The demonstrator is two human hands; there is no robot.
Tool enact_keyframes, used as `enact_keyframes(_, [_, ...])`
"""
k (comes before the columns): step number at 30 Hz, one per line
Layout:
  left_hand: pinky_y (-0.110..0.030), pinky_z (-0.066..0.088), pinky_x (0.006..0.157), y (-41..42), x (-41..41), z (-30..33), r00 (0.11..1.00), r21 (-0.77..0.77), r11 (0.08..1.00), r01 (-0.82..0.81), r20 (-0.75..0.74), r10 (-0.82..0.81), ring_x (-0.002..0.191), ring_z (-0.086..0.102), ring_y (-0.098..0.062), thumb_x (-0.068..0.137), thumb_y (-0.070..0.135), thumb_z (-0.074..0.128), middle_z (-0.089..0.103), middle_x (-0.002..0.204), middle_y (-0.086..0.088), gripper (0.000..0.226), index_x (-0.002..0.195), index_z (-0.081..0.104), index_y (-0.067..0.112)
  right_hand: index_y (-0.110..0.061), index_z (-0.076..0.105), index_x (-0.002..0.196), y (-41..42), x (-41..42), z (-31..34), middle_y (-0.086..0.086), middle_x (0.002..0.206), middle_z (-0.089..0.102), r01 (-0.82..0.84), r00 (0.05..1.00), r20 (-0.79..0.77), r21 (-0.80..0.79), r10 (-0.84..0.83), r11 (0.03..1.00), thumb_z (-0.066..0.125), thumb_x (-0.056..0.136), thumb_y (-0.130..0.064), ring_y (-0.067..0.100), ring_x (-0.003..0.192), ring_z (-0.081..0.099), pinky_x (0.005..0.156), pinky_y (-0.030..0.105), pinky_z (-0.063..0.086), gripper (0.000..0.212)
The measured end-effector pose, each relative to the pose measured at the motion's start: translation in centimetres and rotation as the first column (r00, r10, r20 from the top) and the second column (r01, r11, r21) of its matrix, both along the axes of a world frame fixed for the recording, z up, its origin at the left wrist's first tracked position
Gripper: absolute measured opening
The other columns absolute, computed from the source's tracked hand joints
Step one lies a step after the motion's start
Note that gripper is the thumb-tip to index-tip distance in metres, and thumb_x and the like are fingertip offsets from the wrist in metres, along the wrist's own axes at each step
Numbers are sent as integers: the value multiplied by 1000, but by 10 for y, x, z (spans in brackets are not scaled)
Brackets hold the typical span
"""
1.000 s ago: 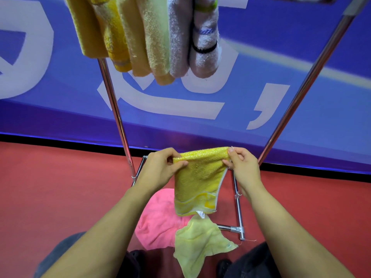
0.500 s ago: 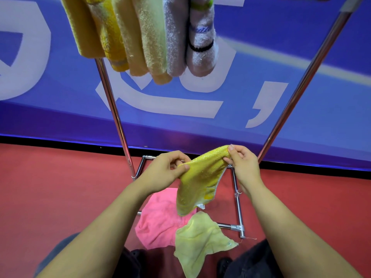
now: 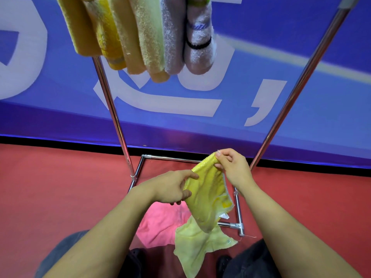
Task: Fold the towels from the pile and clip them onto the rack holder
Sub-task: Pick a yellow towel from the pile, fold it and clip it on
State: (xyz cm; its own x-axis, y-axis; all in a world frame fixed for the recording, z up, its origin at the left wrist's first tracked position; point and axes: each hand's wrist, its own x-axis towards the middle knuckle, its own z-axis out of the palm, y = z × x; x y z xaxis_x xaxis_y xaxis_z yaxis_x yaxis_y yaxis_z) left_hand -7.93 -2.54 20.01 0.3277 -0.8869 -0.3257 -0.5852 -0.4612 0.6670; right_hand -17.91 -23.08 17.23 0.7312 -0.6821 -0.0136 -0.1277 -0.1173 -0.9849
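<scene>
The right hand (image 3: 233,168) pinches the top corner of the yellow towel (image 3: 208,194) between thumb and forefinger, holding it up in front of the rack (image 3: 289,97). The left hand (image 3: 170,187), which a second ago held the opposite top corner level with the right, has dropped lower and nearer; its fingers are now loosely curled against the towel's left edge, the thumb lying over the cloth, and whether it truly grips or only touches cannot be told. The towel, stretched flat between both hands a moment back, now hangs slantwise and half gathered, its label end dangling toward the floor.

This looks like the fold in progress: the spread has been given up so the left hand can take a new hold lower down and bring the cloth over on itself. Until that is done, the towel is not ready for clipping.

Below, on the red floor (image 3: 60,197) near the rack's base, the pile remains: a pink towel (image 3: 160,223) and a pale yellow-green towel (image 3: 198,245) overlapping its right side. Far above, several folded towels (image 3: 140,35) already hang bunched at the left of the rack, leaving room to the right
</scene>
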Motion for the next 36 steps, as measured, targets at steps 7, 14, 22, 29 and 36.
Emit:
enact_keyframes(7, [-22,45,43,-4,13,-6,914,-44,944,-326,-271,303,62,66,-20,97,11,67,70,70,-8,60,148,37,6,-7,74,89,14,0,6,4,78,68,-153,988,-5,64,154,986,72,91,-8,11,68,67,71,23,61,2])
enact_keyframes(14, [-20,40,44,0,18,-3,842,-93,902,-423,-409,352,59,68,-10,98,8,65,74,77,-3,27,124,60,11,-11,74,81,35,-1,10,5,77,72,-330,944,-9,37,330,943,71,88,1,7,66,68,69,19,58,15])
enact_keyframes(22, [-21,39,47,4,14,3,830,-52,909,-413,-433,352,64,68,-11,95,7,66,77,81,-4,31,123,56,0,-18,75,87,49,-1,5,-2,79,74,-351,936,-34,-21,350,936,73,90,-7,8,71,69,73,21,57,11])
enact_keyframes(29, [-21,43,52,4,13,10,751,-50,875,-481,-538,382,71,69,-13,91,1,61,79,96,-15,22,111,67,-4,-18,79,92,53,-1,0,-2,93,78,-348,938,-62,-156,342,925,79,86,-15,8,89,73,85,22,55,7])
enact_keyframes(36, [-27,60,65,2,13,10,561,-28,784,-621,-714,419,84,75,-30,87,-6,32,76,94,-26,24,96,54,-1,-8,78,105,52,-2,0,-1,97,71,-380,925,-69,-138,374,914,84,81,-11,9,92,73,92,31,58,25])
